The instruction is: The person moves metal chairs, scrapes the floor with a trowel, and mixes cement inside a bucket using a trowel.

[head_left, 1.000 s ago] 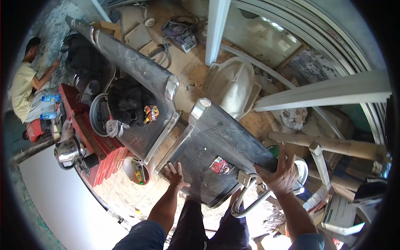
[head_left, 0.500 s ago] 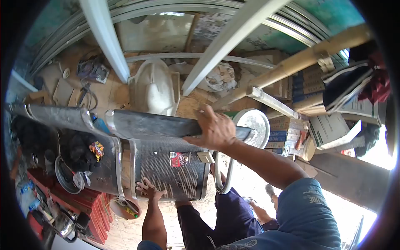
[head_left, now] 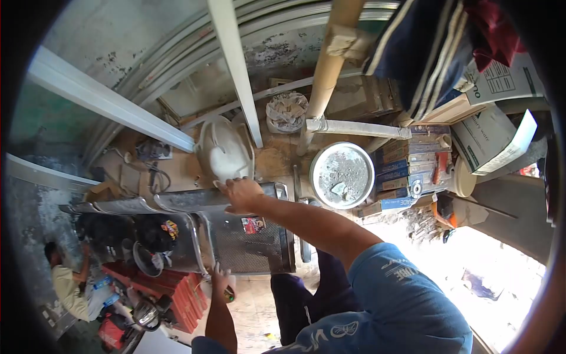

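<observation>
A dark perforated metal bench (head_left: 247, 251) stretches across the view, with a red packet (head_left: 252, 225) on its near seat. My right hand (head_left: 240, 194) lies over the top of the backrest, its fingers spread and nothing visible in it. Down at the front edge of the seat, by the gap between two seats, is my left hand (head_left: 220, 279); its fingers are small and partly blurred against the metal edge. Dark cloth and a yellow-red packet (head_left: 170, 229) lie on the farther seats, with a round metal tray (head_left: 147, 259) beside them.
A white bucket (head_left: 342, 176) of grey material stands right of the bench, near stacked boxes (head_left: 407, 162) and a bamboo frame (head_left: 327, 65). Behind the backrest sits a pale basin (head_left: 225, 150). Red slats (head_left: 180, 295) lie front left; a person (head_left: 71, 286) sits beyond.
The view has swung toward the right, bringing the bucket and boxes closer in. My right hand has moved leftward along the backrest, and my left hand has come to the seat's front left corner.
</observation>
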Available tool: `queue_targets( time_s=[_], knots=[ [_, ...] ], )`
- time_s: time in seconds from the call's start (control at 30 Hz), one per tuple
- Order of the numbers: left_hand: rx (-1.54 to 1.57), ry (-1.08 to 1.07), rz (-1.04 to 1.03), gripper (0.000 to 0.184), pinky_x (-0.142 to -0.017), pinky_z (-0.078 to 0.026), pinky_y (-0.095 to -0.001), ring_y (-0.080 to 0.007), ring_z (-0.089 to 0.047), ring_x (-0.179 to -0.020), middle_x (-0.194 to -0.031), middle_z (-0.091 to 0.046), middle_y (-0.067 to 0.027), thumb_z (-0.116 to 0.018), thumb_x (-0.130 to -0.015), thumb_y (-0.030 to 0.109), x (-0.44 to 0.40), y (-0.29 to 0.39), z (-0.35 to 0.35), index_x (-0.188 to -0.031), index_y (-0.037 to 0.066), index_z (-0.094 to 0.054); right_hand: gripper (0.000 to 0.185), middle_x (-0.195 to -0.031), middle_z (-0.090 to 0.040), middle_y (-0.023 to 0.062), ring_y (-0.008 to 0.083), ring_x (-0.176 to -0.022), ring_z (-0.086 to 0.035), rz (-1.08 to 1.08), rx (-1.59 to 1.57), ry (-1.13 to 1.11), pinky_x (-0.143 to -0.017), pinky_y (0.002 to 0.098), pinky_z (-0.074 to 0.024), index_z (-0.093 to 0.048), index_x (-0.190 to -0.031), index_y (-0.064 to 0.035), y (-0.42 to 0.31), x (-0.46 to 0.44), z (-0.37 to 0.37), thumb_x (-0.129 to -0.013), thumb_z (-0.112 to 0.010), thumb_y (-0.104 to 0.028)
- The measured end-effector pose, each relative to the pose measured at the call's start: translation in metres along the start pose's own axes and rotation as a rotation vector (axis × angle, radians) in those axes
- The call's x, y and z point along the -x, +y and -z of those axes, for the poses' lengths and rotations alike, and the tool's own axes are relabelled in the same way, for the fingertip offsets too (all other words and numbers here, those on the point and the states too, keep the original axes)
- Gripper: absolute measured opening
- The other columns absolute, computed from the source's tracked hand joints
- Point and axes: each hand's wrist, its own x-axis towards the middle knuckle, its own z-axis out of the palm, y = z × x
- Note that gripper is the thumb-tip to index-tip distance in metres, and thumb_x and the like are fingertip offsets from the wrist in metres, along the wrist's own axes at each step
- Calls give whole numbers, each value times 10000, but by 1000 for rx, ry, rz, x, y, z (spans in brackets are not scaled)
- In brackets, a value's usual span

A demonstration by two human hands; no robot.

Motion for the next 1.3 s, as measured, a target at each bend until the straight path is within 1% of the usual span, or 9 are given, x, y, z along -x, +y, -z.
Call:
queue_targets(
  time_s=[0.13, 0.2, 0.27, 0.47, 0.63, 0.93, 1.1, 1.2, 1.3],
  knots=[
    [-469, -51, -334, 285, -683, -470, -369, -258, -620, -766, -727, -624, -112, -571, -812, 233, 61, -48, 4, -945, -19, -571, 805, -1156, -543, 115, 261, -991, -589, -1, 113, 100, -804, 363, -476, -263, -1395, -148, 58, 55, -16, -743, -649, -420],
    [-317, 4, -238, 276, -511, -431, -375, -238, -577, -566, -635, -617, -92, -612, -814, 260, 109, -39, -6, -742, -5, -589, 769, -1169, -537, 124, 286, -976, -594, -48, -6, 209, -799, 387, -484, -271, -1392, -168, 100, 96, -24, -758, -633, -407],
    [221, -10, 260, 284, -463, -419, -311, -172, -560, -534, -592, -594, -64, -635, -810, 247, 162, -5, -24, -656, 22, -556, 656, -1137, -558, 150, 317, -973, -594, -337, -198, 98, -799, 417, -488, -413, -1314, -134, 138, 149, -32, -753, -631, -394],
    [499, -231, 414, 146, -506, -433, -267, -155, -617, -682, -723, -613, -58, -661, -777, 147, 241, 38, -41, -701, 62, -570, 345, -951, -652, 150, 267, -936, -627, -724, -56, -246, -756, 396, -503, -672, -926, -73, 233, 342, -51, -726, -630, -350],
    [566, -315, 273, 515, -531, -413, -242, -127, -547, -681, -813, -537, -6, -603, -795, 126, 232, 44, -19, -1262, 119, -386, 468, -953, -647, 169, 305, -926, -618, -763, -92, -257, -760, 400, -493, -666, -930, -23, 227, 404, -90, -759, -609, -455],
    [520, -70, -112, 420, -711, -455, -333, -188, -538, -873, -956, -530, -64, -564, -757, 143, 225, 55, 6, -1148, 38, -453, 371, -733, -633, 192, 327, -715, -635, -572, -350, 145, -643, 415, -494, -673, -769, -53, 81, 416, -138, -730, -584, -411],
    [571, -121, -92, 292, -549, -454, -288, -197, -572, -756, -894, -543, -66, -576, -779, 103, 260, -28, -37, -1060, 83, -499, 375, -803, -643, 189, 355, -780, -628, -750, -362, 300, -669, 422, -497, -670, -764, -52, 39, 497, -170, -720, -598, -418],
    [510, -208, 141, 364, -571, -461, -355, -247, -587, -768, -914, -556, -67, -621, -781, 156, 287, -107, -83, -1111, 125, -471, 494, -828, -647, 184, 352, -823, -627, -679, -251, 161, -691, 428, -498, -651, -995, -87, 65, 554, -217, -732, -613, -504],
    [379, -325, 267, 353, -575, -467, -357, -246, -589, -763, -904, -556, -68, -613, -775, 148, 314, -141, -110, -1101, 120, -480, 871, -885, -657, 173, 332, -893, -622, -746, -393, 128, -786, 411, -484, -282, -1393, -121, 84, 613, -254, -731, -611, -583]
  ],
)
